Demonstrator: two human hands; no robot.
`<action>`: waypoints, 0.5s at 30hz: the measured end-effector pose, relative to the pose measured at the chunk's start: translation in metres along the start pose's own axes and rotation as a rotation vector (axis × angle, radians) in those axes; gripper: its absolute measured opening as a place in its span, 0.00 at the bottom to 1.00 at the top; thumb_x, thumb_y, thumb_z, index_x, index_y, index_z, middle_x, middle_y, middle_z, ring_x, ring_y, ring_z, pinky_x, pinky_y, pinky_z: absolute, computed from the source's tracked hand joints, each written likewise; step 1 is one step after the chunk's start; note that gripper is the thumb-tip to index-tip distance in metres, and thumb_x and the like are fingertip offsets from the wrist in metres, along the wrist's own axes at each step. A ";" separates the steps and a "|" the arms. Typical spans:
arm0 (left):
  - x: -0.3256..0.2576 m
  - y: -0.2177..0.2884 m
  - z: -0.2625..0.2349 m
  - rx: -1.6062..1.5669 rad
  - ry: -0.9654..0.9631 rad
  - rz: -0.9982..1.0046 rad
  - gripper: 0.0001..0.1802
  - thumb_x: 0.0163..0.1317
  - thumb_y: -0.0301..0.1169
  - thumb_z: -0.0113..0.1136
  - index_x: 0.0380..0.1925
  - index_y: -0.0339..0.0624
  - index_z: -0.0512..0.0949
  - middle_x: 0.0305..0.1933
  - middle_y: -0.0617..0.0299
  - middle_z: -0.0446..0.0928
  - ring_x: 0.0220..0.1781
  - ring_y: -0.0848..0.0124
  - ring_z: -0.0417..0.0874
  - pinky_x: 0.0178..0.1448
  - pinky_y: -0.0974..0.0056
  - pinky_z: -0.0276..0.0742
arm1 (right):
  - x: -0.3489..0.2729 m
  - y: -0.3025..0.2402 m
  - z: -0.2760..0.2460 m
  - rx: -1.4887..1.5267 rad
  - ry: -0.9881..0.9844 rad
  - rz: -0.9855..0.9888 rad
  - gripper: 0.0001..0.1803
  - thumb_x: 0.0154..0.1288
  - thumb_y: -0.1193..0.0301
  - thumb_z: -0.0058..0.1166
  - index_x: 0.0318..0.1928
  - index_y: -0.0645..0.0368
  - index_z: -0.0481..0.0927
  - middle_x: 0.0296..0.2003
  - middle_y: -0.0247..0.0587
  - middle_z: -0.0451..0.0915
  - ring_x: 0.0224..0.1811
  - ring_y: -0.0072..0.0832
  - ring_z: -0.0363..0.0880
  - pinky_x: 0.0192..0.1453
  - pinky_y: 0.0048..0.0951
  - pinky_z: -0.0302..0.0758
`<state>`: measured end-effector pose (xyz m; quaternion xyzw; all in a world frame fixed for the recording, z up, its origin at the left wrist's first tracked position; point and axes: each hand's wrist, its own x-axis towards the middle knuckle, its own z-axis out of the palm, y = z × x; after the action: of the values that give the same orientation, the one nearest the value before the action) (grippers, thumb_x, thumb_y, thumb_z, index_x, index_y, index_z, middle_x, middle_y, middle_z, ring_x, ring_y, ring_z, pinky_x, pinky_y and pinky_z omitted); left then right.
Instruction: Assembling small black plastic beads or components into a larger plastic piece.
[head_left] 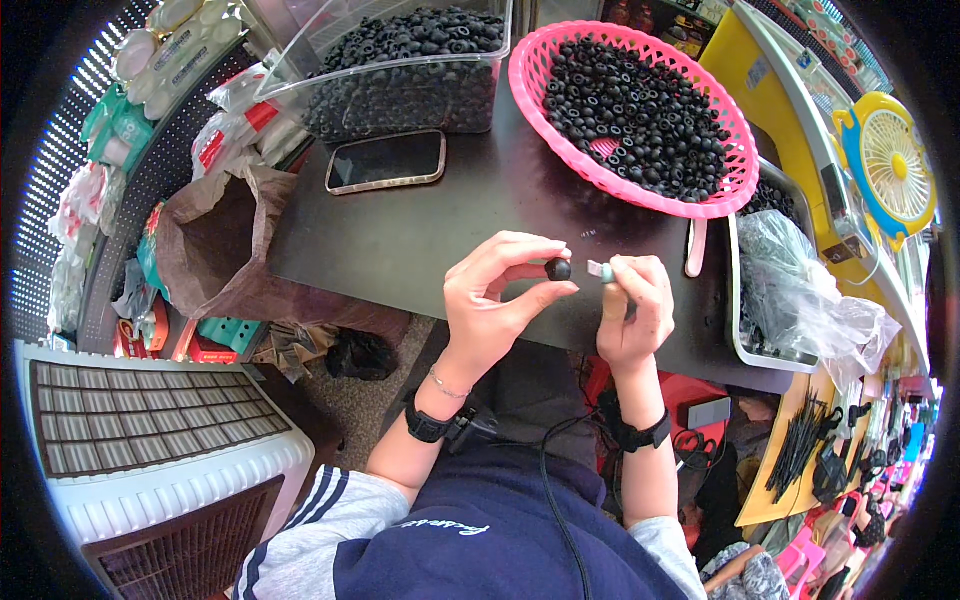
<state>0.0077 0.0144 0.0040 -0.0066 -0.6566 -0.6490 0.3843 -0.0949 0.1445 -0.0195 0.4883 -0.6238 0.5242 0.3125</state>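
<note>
Between the thumb and fingertips of my left hand (500, 285) is a small round black part (558, 269), held over the table's front edge. Just to its right, my right hand (638, 300) pinches a small tool with a pale green handle (607, 273) and a short flat light tip, which points toward the black part without touching it. Many similar black parts, several of them ring-like with open ends, fill a pink plastic basket (740, 190) at the back right. More lie in a clear plastic bin (500, 95) at the back left.
A phone (386, 162) lies on the dark table (400, 255). At the right stand a metal tray (742, 325) of black parts, a crumpled clear bag (800, 285) and a blue-yellow fan (890, 165). A brown sack (215, 240) opens at left, above a white air cooler (190, 480).
</note>
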 end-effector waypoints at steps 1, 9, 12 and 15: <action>0.000 0.000 0.000 0.000 -0.007 0.002 0.17 0.49 0.13 0.68 0.42 0.29 0.80 0.44 0.52 0.78 0.45 0.66 0.83 0.51 0.65 0.83 | 0.000 0.001 -0.001 0.001 0.013 0.009 0.11 0.63 0.76 0.57 0.46 0.61 0.76 0.33 0.47 0.80 0.29 0.40 0.77 0.33 0.36 0.74; 0.002 -0.002 -0.002 -0.008 -0.020 0.041 0.12 0.55 0.15 0.65 0.41 0.32 0.81 0.45 0.51 0.79 0.44 0.68 0.83 0.50 0.65 0.84 | -0.001 0.002 -0.001 0.018 0.013 0.035 0.11 0.62 0.76 0.57 0.46 0.63 0.75 0.32 0.48 0.80 0.28 0.39 0.77 0.32 0.34 0.73; 0.001 -0.003 -0.005 -0.057 -0.038 0.000 0.08 0.60 0.16 0.60 0.41 0.30 0.78 0.46 0.48 0.78 0.44 0.66 0.83 0.51 0.63 0.82 | -0.002 0.002 0.000 0.018 0.008 0.053 0.11 0.63 0.77 0.57 0.46 0.62 0.75 0.32 0.48 0.80 0.28 0.39 0.77 0.32 0.34 0.73; 0.002 -0.005 -0.007 -0.088 -0.033 -0.015 0.06 0.63 0.18 0.59 0.40 0.31 0.77 0.46 0.46 0.78 0.44 0.65 0.83 0.51 0.62 0.82 | -0.003 0.002 0.000 0.015 0.005 0.069 0.11 0.63 0.77 0.57 0.46 0.62 0.75 0.32 0.48 0.80 0.28 0.39 0.77 0.32 0.34 0.73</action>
<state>0.0074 0.0065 -0.0003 -0.0290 -0.6338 -0.6799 0.3678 -0.0962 0.1457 -0.0229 0.4674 -0.6357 0.5405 0.2921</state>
